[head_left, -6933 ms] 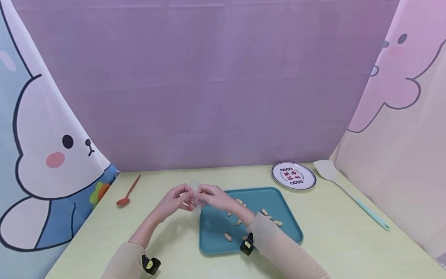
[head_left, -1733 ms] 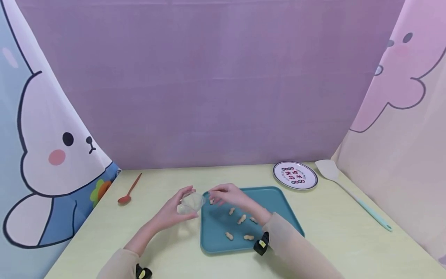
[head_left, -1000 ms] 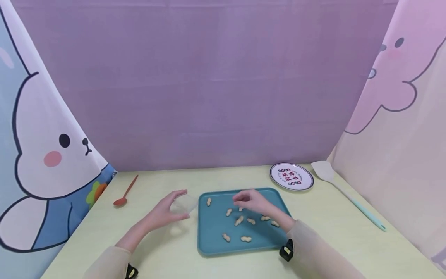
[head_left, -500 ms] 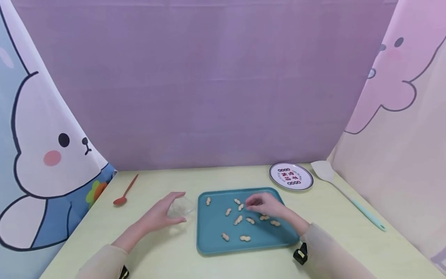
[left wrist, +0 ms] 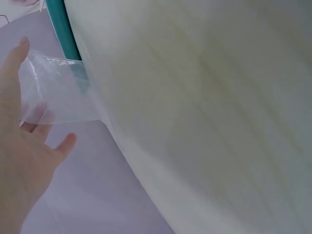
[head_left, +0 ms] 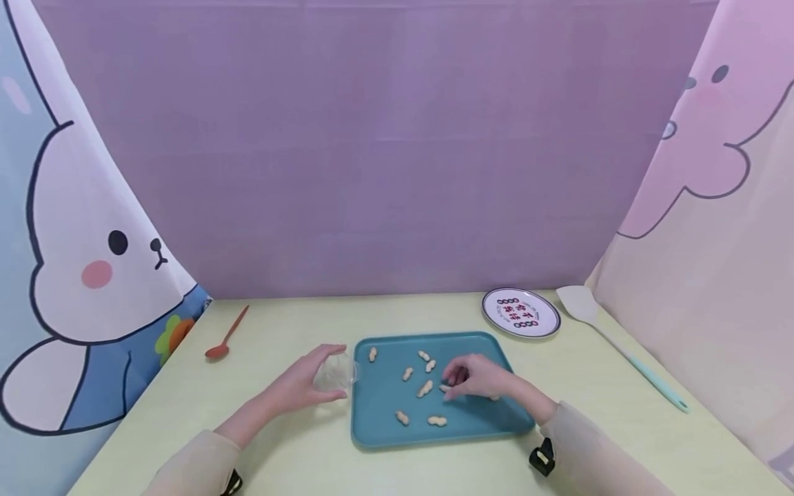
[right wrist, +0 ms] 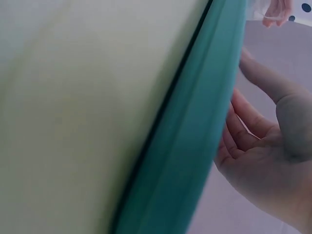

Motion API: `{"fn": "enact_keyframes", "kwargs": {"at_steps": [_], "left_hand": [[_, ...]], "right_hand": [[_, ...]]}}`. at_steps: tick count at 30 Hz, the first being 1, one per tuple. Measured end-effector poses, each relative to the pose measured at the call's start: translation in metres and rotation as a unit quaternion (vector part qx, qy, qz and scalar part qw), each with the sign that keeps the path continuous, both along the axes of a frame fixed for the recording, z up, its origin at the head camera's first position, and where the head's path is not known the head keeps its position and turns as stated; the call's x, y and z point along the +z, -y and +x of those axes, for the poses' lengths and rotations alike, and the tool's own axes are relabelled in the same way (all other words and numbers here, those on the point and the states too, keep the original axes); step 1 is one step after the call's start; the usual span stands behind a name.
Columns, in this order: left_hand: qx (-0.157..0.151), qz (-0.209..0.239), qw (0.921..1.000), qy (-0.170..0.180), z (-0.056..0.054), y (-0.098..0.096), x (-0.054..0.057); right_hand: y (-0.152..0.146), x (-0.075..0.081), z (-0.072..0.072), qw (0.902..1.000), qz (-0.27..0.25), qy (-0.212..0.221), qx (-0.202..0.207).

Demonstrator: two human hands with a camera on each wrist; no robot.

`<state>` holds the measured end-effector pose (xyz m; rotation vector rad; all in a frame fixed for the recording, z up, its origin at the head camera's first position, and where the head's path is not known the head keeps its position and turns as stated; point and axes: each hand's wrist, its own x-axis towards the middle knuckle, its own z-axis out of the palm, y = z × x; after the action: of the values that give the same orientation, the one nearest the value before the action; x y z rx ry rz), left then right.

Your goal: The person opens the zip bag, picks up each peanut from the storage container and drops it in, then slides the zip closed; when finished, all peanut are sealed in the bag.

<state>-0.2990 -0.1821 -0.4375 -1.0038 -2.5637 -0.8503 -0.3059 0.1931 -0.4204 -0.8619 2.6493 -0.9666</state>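
Note:
My left hand (head_left: 310,379), left of the tray, holds a clear plastic bag (head_left: 336,372) with thumb and fingers spread apart. In the left wrist view the thin bag (left wrist: 61,90) spans the space between them. My right hand (head_left: 476,377) is low over the blue-green tray (head_left: 378,437). Its thumb and fingers stand apart on either side of a peanut (head_left: 444,388), which is partly covered. Several unshelled peanuts lie around on the tray, among them one peanut (head_left: 424,389) near its middle and another (head_left: 437,420) nearer the front. The right wrist view hides the fingertips behind the tray's rim (right wrist: 195,131).
An orange-red spoon (head_left: 218,350) lies on the pale yellow table (head_left: 298,455) at the left. Toward the back right are a white patterned plate (head_left: 521,313) and a long spatula (head_left: 620,348) with a mint handle. A purple curtain (head_left: 372,172) hangs behind.
Earlier, both hands worked at the bag together. The left hand then kept it while the right moved right and down to a peanut. The bag's mouth has shifted slightly closer to the tray.

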Motion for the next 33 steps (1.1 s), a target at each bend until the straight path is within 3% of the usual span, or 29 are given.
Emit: {"fn": "enact_keyframes", "kwargs": {"at_steps": [6, 9, 17, 22, 33], "left_hand": [[0.021, 0.043, 0.998, 0.041, -0.001, 0.001, -0.003], [0.021, 0.042, 0.9978, 0.047, 0.001, 0.001, -0.004], [0.025, 0.003, 0.9989, 0.04, 0.004, -0.001, -0.001], [0.03, 0.004, 0.9987, 0.041, 0.007, -0.001, 0.0], [0.035, 0.017, 0.9991, 0.015, 0.005, 0.0, 0.007]], "right_hand": [[0.001, -0.004, 0.0, 0.9998, 0.008, -0.02, -0.004], [0.001, -0.005, 0.0, 0.9996, 0.007, -0.026, -0.002], [0.0, -0.005, -0.004, 0.9994, -0.002, -0.035, 0.0], [0.0, -0.005, -0.004, 0.9993, -0.015, -0.036, -0.002], [-0.001, 0.004, -0.003, 0.9959, -0.036, -0.078, -0.027]]}}
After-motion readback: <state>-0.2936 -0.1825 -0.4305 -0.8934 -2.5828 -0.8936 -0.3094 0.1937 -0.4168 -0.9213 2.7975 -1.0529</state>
